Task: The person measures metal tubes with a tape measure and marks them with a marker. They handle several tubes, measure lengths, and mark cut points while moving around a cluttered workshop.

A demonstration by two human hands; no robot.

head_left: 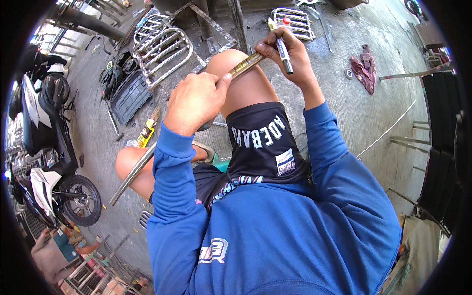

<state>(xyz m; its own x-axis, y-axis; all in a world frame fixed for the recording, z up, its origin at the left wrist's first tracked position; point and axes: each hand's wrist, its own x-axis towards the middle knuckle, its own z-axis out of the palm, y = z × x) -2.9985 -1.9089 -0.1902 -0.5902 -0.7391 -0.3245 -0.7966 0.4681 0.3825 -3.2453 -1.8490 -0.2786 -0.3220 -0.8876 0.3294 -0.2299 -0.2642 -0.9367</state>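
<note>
My left hand [195, 101] is closed around a shiny metal tube [132, 173], which slants from beside my left forearm up toward my knee. Beyond that hand, a yellowish strip like a tape measure blade [244, 65] lies along the tube, over my raised knee. With its thumb and fingers, my right hand [287, 46] pinches the far end of the strip. The same hand also grips a white and blue marker [282, 50], its black end pointing down toward me. How the fingers of my left hand wrap underneath is hidden.
Bent chrome racks [164, 55] lie ahead, with another rack [293, 23] farther right. An open tool case [130, 96] and a hammer [116, 125] rest on the left floor, near a motorcycle [46, 147]. At right are a maroon cloth [364, 69] and a thin rod [388, 129].
</note>
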